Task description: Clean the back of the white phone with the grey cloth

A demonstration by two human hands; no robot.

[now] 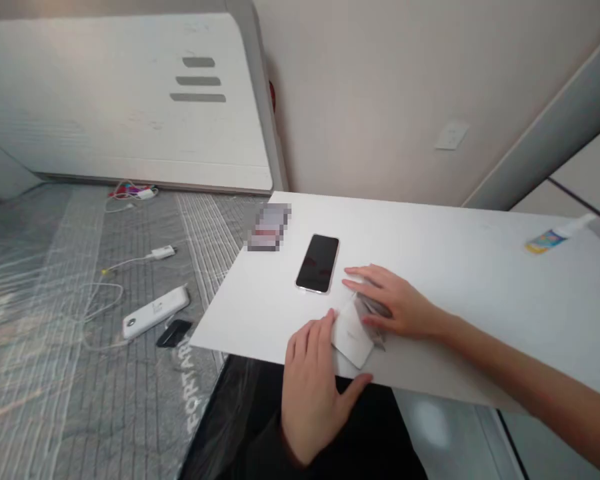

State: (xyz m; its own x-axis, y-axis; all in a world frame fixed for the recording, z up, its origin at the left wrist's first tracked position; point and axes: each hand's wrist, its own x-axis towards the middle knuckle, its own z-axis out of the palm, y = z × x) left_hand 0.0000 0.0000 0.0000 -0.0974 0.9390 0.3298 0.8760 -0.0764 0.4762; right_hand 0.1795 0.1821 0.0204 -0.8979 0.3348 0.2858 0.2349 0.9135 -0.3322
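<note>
A white, folded paper-like piece (353,337) lies near the front edge of the white table, with greyish crumpled material showing at its right side. My left hand (310,387) is at the table's edge, its fingers stretched out flat and its fingertips beside the left corner of the white piece. My right hand (397,300) rests over the greyish part, fingers spread and pointing left, the thumb nearer me; part of the material is hidden beneath it. Just beyond both hands, a smartphone (319,263) with a dark screen lies face up.
A pixelated flat item (270,227) lies at the table's (460,267) far left corner. On the right stands a tilted-looking spray bottle (555,239). The grey-covered bed (140,400) holds a white power bank (155,312), a small black object (174,333) and a white cable plug (163,253).
</note>
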